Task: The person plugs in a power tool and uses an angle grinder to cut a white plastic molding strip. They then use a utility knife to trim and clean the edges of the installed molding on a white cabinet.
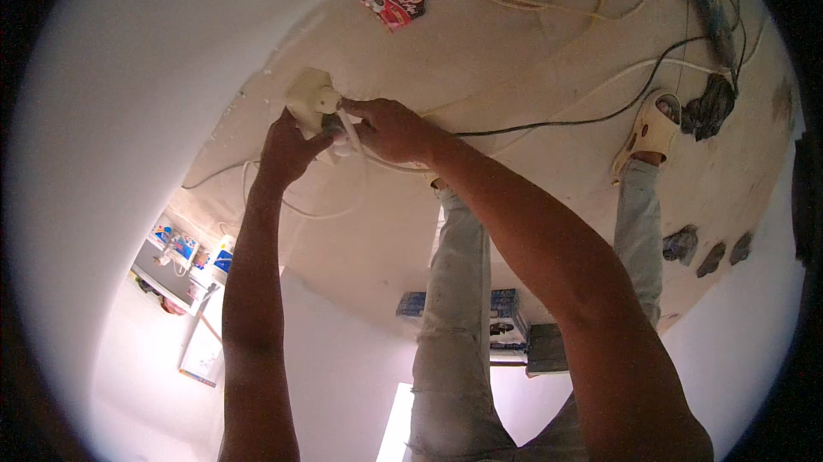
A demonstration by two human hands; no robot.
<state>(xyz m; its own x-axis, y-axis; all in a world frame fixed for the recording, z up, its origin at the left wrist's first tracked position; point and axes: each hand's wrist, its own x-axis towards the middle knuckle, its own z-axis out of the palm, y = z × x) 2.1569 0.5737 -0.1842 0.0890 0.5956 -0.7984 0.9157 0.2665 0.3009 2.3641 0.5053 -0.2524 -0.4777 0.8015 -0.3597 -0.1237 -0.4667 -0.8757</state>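
Both my hands meet around a cream, angular electrical fitting that looks like a socket block. A rounded cream plug sits against its face, and a white cable runs down from there. My left hand grips the fitting from its lower left side, with the thumb pointing toward the right hand. My right hand has its fingers closed at the plug and the start of the cable. Part of the fitting's underside is hidden behind my fingers, where something small and dark shows between the hands.
A red and black packet lies on the dusty floor. Coiled pale cable and a black cord stretch across it. A long tool and crumpled black material lie near my clog. Blue boxes stand behind my legs.
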